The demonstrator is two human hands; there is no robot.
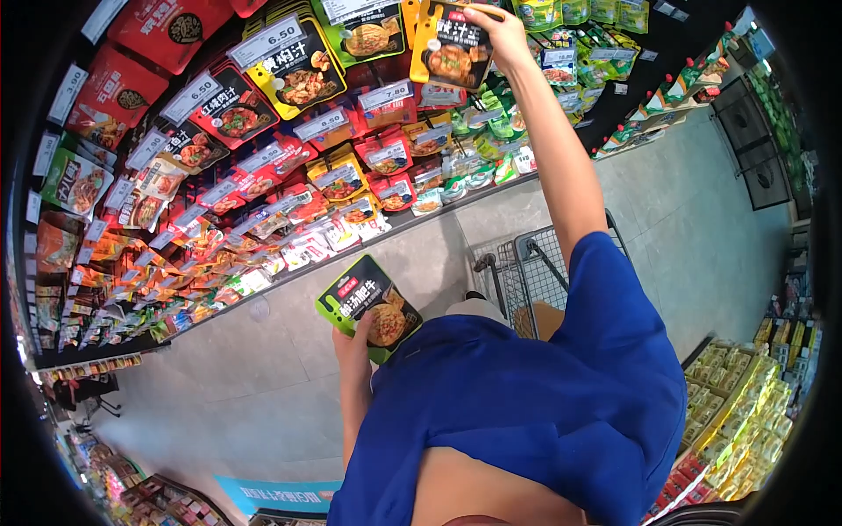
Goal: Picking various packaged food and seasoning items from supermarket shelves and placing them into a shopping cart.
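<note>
My left hand (354, 343) holds a green-edged black seasoning pouch (378, 306) in front of my body, thumb across its front. The pouch bears writing and a picture of a cooked dish. At the upper part of the shelf display, my right hand (501, 36) is stretched far out and grips the top right corner of a yellow-and-black seasoning pouch (454, 49). That pouch faces me, in front of other hanging packs. Just left of it hangs a green-and-black pouch (370, 39) behind a price tag. A yellow-edged pouch (299, 72) hangs further left.
A wire shopping cart (520, 283) stands by my right side. The rack's lower edge (395, 230) runs across the grey tiled floor (263, 394). Stacked yellow packs (743, 427) are at the lower right. A person in dark clothing (85, 391) is far left beside another cart.
</note>
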